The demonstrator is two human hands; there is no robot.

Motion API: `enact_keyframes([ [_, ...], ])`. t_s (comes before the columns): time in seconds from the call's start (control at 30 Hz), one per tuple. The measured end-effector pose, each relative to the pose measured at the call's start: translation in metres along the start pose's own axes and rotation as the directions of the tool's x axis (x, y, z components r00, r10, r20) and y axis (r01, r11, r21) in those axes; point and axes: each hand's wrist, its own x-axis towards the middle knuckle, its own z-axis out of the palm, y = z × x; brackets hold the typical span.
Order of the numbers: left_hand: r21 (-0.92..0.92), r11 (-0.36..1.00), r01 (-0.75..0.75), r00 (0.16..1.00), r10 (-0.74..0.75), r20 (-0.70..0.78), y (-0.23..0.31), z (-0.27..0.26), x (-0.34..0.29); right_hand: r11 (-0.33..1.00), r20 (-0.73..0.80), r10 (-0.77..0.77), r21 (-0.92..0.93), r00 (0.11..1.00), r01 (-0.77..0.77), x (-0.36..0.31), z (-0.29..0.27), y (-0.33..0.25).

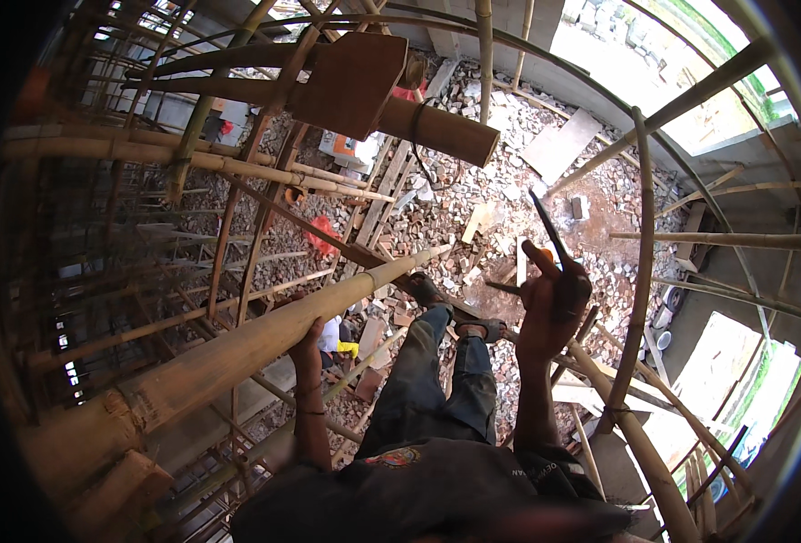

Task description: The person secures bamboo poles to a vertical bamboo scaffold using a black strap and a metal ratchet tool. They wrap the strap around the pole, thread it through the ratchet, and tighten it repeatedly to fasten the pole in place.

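My left hand [304, 344] is closed against a thick bamboo pole [265, 339], the fingers partly hidden by it. The pole slants from the lower left up toward the middle. Out to the right, my right hand [552, 303] is raised and closed on a dark, slim tool [549, 224] whose long end points up and away. A bit of orange shows by the fingers. A second dark, pointed piece [503, 287] juts left from the same hand; its link to the tool is unclear. My sandalled feet [482, 328] rest on a narrow dark beam high above the ground.
Bamboo scaffold poles [642, 262] cross on all sides. Overhead at the left hang a brown board [350, 83] and a cut bamboo length [441, 131]. Broken brick rubble [473, 100] covers the ground far below. A person in a white top and yellow [332, 337] is below. Window openings [735, 407] stand right.
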Motion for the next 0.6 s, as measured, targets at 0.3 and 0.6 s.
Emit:
enact_keyframes([
  [0.3,0.017,0.996,0.084,0.996,-0.083,-0.044,-0.008,-0.002,-0.009,0.831,0.337,-0.304,-0.363,0.891,0.421,0.099,0.141,0.008],
  [0.6,0.415,0.893,-0.174,0.981,0.121,0.151,-0.061,-0.071,0.037,0.855,0.171,-0.084,-0.494,0.982,0.159,0.123,0.192,0.056],
])
